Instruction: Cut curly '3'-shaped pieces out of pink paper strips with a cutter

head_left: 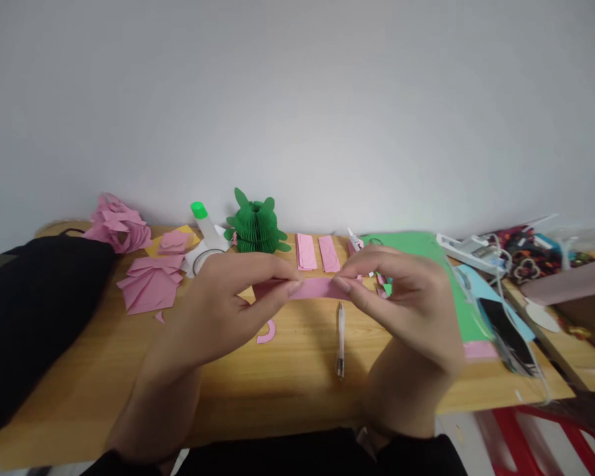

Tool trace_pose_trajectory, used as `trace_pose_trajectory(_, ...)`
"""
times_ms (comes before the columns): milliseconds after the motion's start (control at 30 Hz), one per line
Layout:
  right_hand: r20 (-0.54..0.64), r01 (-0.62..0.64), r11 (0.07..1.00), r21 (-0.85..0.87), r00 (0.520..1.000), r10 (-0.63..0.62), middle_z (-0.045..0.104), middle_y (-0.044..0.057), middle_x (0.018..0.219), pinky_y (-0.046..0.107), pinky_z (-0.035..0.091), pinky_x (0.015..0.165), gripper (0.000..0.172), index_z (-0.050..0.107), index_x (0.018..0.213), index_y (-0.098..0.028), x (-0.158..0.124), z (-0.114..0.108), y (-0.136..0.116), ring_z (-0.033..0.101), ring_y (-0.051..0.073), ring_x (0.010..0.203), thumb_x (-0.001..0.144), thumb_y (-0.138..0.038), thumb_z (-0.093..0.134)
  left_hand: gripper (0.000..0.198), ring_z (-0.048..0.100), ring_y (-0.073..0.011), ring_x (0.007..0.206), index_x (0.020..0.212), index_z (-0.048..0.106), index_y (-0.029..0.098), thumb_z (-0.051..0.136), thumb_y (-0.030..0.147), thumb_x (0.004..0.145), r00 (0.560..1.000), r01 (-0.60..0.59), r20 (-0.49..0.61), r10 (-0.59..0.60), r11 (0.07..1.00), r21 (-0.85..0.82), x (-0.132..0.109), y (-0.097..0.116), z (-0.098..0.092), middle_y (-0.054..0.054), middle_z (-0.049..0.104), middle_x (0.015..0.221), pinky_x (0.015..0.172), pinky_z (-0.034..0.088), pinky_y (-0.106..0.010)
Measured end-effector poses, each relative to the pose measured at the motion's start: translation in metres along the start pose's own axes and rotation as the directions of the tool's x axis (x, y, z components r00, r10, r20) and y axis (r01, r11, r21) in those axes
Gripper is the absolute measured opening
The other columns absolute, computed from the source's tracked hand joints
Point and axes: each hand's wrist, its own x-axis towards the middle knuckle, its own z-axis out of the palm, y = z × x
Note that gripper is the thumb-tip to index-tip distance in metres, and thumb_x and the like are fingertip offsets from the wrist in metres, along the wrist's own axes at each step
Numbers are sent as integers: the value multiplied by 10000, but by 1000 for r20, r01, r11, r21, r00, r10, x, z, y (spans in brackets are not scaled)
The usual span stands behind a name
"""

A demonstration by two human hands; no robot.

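Note:
Between my two hands a pink paper strip [313,289] is stretched level above the wooden table. My left hand [233,304] pinches it near its left part, thumb against the fingers. The right end is pinched the same way by my right hand [401,297]. Below the strip lie a small curved pink paper piece [266,332] and a pen [341,340], its length pointing toward me. Just beyond the strip are two folded pink paper pieces, one on the left [306,252] and one on the right [329,254].
At the back stand a green honeycomb-paper figure [256,225] and a green-capped glue stick [205,221]. Folded pink paper [151,283] and a black cloth [39,304] lie left. To the right are green sheets [416,248], a power strip [471,252] and a phone [508,334].

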Motion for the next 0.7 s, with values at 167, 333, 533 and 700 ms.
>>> trace_pose_trajectory(167, 24, 30, 1000, 1, 999, -30, 734, -22, 673, 255, 531, 574, 156, 697, 726, -231, 0, -1, -1, 663, 122, 596, 844, -129, 690, 168, 600, -97, 570, 800, 692, 218, 557, 161, 881, 1000, 3, 19, -2, 999, -46, 3, 3, 2, 44, 706, 671, 553, 428, -201)
trace_pose_trajectory(333, 11, 16, 1000, 8, 1000, -16, 732, -20, 664, 267, 533, 588, 155, 703, 718, -227, -4, -13, 1, 665, 128, 603, 833, -123, 699, 158, 628, -89, 584, 780, 698, 211, 584, 155, 874, 1000, -19, 18, 19, 999, -29, 2, 1, -3, 53, 719, 680, 584, 451, -193)
trace_pose_trajectory(533, -151, -103, 994, -35, 984, 97, 704, -25, 656, 288, 492, 561, 99, 718, 759, -251, -19, -32, 9, 636, 137, 597, 821, -184, 756, 152, 648, -106, 610, 772, 711, 230, 612, 199, 883, 995, 38, -92, -35, 999, 38, -2, -3, -18, 51, 736, 704, 586, 470, -214)
trace_pose_trajectory(700, -129, -95, 995, -31, 988, 91, 708, -20, 658, 286, 495, 570, 108, 715, 744, -240, -18, -31, 8, 647, 136, 608, 826, -179, 747, 74, 714, -130, 786, 922, 734, 233, 666, 254, 902, 969, 97, -223, -103, 995, -37, -3, -5, -10, 22, 780, 877, 714, 536, -213)
